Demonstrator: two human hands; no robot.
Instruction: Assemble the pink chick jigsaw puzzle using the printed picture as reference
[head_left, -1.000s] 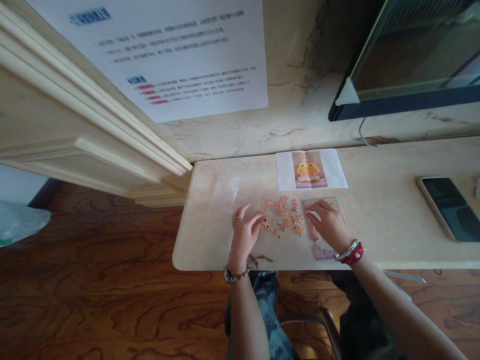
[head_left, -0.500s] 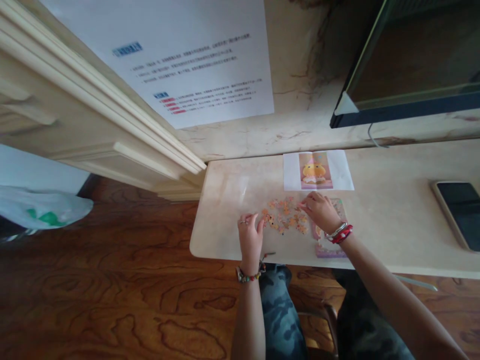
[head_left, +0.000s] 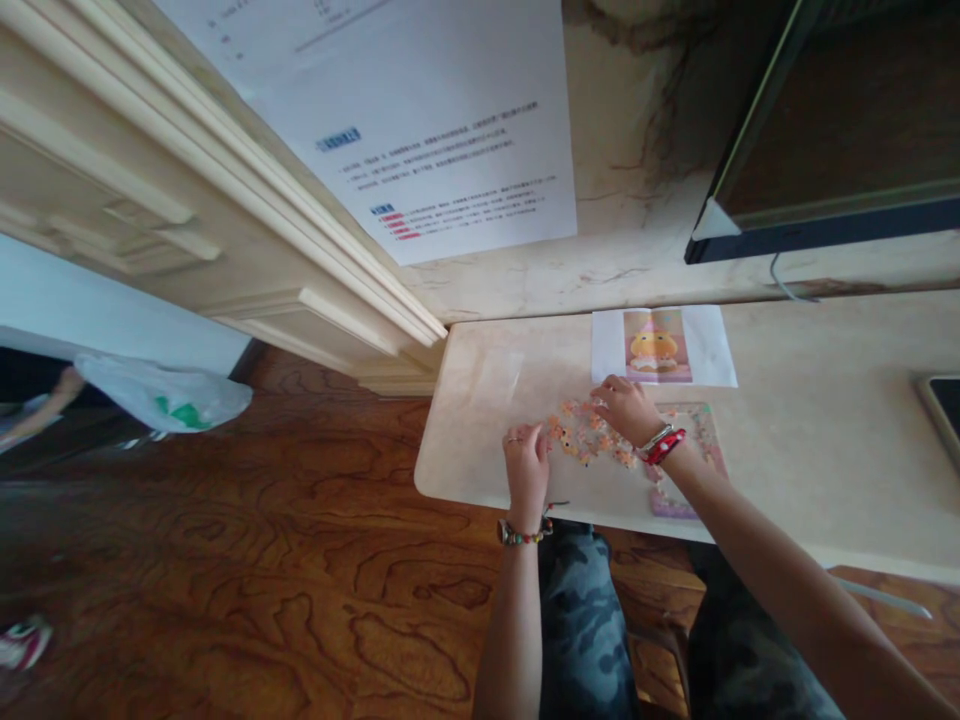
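Several small orange and pink puzzle pieces (head_left: pixel 589 441) lie in a loose pile on the pale marble table (head_left: pixel 810 440). My left hand (head_left: pixel 525 468) rests at the pile's left edge, fingers curled down onto the pieces. My right hand (head_left: pixel 624 408) reaches across onto the top right of the pile, fingers bent and touching pieces. Whether either hand holds a piece is too small to tell. A pink puzzle frame (head_left: pixel 697 455) lies under my right forearm. Beyond it sits a printed picture (head_left: pixel 660 346) of an orange figure on white paper.
A phone (head_left: pixel 946 405) lies at the table's right edge. A large printed sheet (head_left: pixel 450 130) hangs on the wall, and a dark glass case (head_left: pixel 832 130) stands at upper right. Cream door moulding (head_left: pixel 285 260), wooden floor and a plastic bag (head_left: pixel 169 395) fill the left.
The view has swung left, shifting the table rightward in frame. My right hand has moved from the puzzle frame leftward onto the pile. My left hand stays at the pile's left edge.
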